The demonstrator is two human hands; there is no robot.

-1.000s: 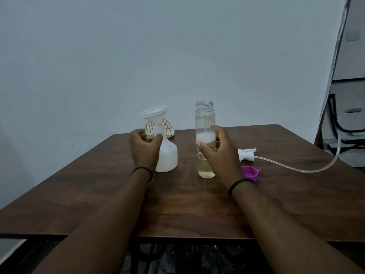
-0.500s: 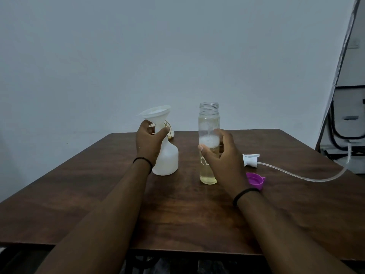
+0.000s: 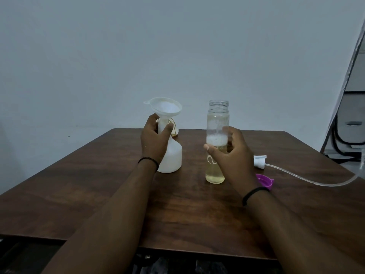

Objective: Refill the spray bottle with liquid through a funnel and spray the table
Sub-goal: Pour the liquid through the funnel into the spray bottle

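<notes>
On the bench [image 3: 98,184], toward its far middle, your left hand [image 3: 154,141] grips the neck of the white spray bottle [image 3: 171,157], thumb and fingers curled round it just under the funnel [image 3: 165,107] seated in its mouth. To its right stands the clear bottle [image 3: 216,143], upright, uncapped, its liquid pale yellow with foam on top. Your right hand [image 3: 233,155] is cupped half open around its right side; contact cannot be confirmed. The clear bottle lies directly ahead of that hand, the nearer one. A spray head with tube [image 3: 260,161] and purple cap [image 3: 265,181] lie further right.
</notes>
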